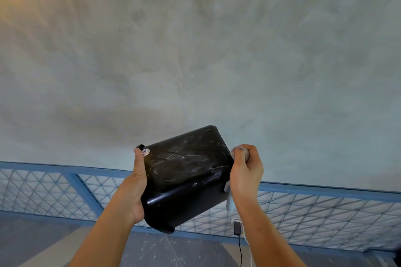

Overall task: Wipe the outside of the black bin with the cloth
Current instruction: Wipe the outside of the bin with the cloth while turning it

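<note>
We're facing a blotchy grey plaster wall (pixel 195 50) with a blue-framed wire mesh panel (pixel 325 219) along the bottom and a black plug (pixel 237 228) in a socket. The black bin (pixel 186 171) is up in the air between our hands, tipped on its side, long axis running from lower left up to the right, price sticker (pixel 145 151) near our thumb. Left hand (pixel 135 182) clamps one side; right hand (pixel 246 171) is fisted around the grey cloth (pixel 229 199), pressed on the other.

A small round white sticker (pixel 145 151) at ten o'clock on the scratched black plastic bin (pixel 186 171) reads "7.85".
</note>
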Demonstrator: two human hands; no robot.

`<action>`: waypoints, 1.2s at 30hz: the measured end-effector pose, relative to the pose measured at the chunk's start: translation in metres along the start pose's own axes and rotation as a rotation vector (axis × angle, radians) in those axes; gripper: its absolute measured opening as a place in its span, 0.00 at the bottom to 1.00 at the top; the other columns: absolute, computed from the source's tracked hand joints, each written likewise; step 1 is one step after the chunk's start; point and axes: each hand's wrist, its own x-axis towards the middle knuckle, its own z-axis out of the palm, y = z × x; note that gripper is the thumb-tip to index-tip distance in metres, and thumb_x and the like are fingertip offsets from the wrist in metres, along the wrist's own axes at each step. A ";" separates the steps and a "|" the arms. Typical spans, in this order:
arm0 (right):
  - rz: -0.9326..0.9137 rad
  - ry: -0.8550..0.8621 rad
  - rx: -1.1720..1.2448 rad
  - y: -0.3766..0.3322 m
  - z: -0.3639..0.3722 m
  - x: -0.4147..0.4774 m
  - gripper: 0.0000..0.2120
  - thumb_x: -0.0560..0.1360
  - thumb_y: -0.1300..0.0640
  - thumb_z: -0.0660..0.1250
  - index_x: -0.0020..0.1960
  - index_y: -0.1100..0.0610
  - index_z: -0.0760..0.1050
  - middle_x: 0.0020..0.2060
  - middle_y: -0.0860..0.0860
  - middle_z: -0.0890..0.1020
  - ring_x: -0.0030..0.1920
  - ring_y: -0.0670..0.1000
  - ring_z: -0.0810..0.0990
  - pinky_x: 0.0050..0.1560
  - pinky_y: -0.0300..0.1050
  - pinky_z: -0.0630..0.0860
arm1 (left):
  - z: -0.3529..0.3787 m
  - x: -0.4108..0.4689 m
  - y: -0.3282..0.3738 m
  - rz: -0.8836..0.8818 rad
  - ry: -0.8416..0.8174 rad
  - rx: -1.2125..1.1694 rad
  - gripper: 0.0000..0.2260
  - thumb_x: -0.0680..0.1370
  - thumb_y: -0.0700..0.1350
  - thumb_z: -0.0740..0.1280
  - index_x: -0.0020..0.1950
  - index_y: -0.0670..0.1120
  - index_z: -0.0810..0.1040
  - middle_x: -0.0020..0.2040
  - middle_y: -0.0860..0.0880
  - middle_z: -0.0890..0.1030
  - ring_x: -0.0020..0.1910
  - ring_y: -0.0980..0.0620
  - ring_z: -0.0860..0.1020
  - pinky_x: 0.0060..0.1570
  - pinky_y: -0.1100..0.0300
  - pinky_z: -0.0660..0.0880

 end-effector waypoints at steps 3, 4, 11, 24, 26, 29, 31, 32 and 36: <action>-0.005 -0.014 -0.018 0.002 -0.002 0.005 0.08 0.79 0.65 0.61 0.44 0.57 0.77 0.37 0.49 0.80 0.35 0.38 0.76 0.36 0.27 0.72 | 0.003 -0.004 0.001 0.028 0.018 -0.010 0.43 0.66 0.80 0.60 0.58 0.43 0.82 0.46 0.36 0.87 0.51 0.33 0.84 0.57 0.36 0.79; -0.004 -0.022 -0.026 0.003 -0.003 0.006 0.08 0.79 0.65 0.61 0.44 0.57 0.77 0.37 0.48 0.80 0.36 0.38 0.77 0.37 0.27 0.72 | 0.003 -0.005 0.001 0.060 0.030 -0.020 0.39 0.69 0.78 0.62 0.58 0.45 0.82 0.48 0.37 0.87 0.51 0.33 0.84 0.58 0.36 0.79; -0.054 -0.059 -0.190 0.001 -0.013 0.015 0.09 0.79 0.63 0.61 0.43 0.54 0.76 0.35 0.47 0.80 0.33 0.39 0.76 0.37 0.35 0.73 | 0.005 -0.013 0.002 0.202 0.091 -0.098 0.20 0.80 0.65 0.64 0.51 0.50 0.84 0.47 0.44 0.87 0.50 0.38 0.84 0.55 0.40 0.79; -0.329 -0.881 -0.470 -0.053 0.004 -0.067 0.15 0.76 0.58 0.68 0.54 0.46 0.65 0.52 0.45 0.71 0.43 0.42 0.74 0.38 0.35 0.74 | -0.005 -0.014 -0.007 0.482 0.094 -0.014 0.21 0.84 0.63 0.58 0.52 0.52 0.86 0.44 0.49 0.89 0.48 0.43 0.87 0.56 0.43 0.80; -0.430 -0.916 -0.498 -0.043 0.011 -0.073 0.19 0.73 0.61 0.70 0.56 0.47 0.65 0.53 0.45 0.66 0.48 0.41 0.72 0.40 0.32 0.74 | -0.004 -0.016 -0.008 0.507 0.083 -0.053 0.21 0.85 0.60 0.58 0.53 0.50 0.86 0.45 0.48 0.89 0.46 0.46 0.88 0.50 0.49 0.82; -0.486 -0.838 -0.341 -0.042 0.017 -0.069 0.17 0.72 0.64 0.68 0.57 0.49 0.71 0.55 0.48 0.68 0.51 0.42 0.73 0.43 0.29 0.73 | -0.003 -0.018 -0.009 0.504 0.059 -0.130 0.20 0.85 0.59 0.59 0.57 0.48 0.85 0.47 0.47 0.89 0.46 0.47 0.88 0.45 0.52 0.82; -0.577 -0.737 -0.274 -0.042 0.024 -0.068 0.14 0.73 0.62 0.66 0.57 0.52 0.75 0.55 0.51 0.71 0.52 0.44 0.75 0.48 0.29 0.72 | -0.003 -0.018 -0.010 0.512 0.056 -0.153 0.19 0.85 0.58 0.59 0.57 0.48 0.85 0.47 0.47 0.89 0.46 0.47 0.87 0.43 0.54 0.82; -0.627 -0.710 -0.274 -0.039 0.029 -0.070 0.12 0.74 0.61 0.67 0.56 0.53 0.77 0.55 0.51 0.72 0.52 0.44 0.75 0.50 0.29 0.72 | -0.003 -0.018 -0.011 0.516 0.053 -0.161 0.19 0.85 0.58 0.59 0.57 0.48 0.85 0.47 0.47 0.89 0.46 0.47 0.87 0.43 0.55 0.82; -0.740 -0.846 -0.485 -0.022 0.040 -0.091 0.13 0.76 0.60 0.72 0.60 0.54 0.78 0.58 0.48 0.68 0.51 0.42 0.75 0.54 0.31 0.75 | -0.006 -0.016 -0.008 0.534 0.040 -0.201 0.20 0.85 0.57 0.59 0.56 0.45 0.85 0.47 0.45 0.88 0.46 0.48 0.87 0.41 0.57 0.83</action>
